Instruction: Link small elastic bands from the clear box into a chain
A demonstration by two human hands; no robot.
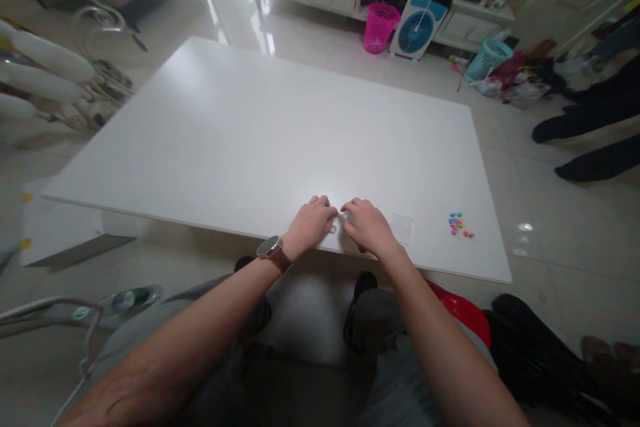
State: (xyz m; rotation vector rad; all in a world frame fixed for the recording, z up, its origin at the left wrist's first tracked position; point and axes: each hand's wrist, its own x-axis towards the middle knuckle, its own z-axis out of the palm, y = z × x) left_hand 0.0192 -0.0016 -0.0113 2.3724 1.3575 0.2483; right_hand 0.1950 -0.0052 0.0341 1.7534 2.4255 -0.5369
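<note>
My left hand (313, 221), with a watch on its wrist, and my right hand (367, 225) rest together near the front edge of a white table (250, 140). The fingers of both are curled and pinch a small clear object (345, 217) between them; a tiny clear ring-like piece (333, 229) lies right under my left fingertips. What the clear object is I cannot make out. A small clear plastic bag (403, 227) lies just right of my right hand. Further right sits a little pile of several colourful beads (457, 223).
A pink basket (380, 27), a blue-and-white fan (417, 27) and a teal basket (487, 59) stand on the floor beyond the table. Another person's dark legs (590, 140) are at the right. A red stool (467, 317) and a dark bag (540, 353) sit beside my knees.
</note>
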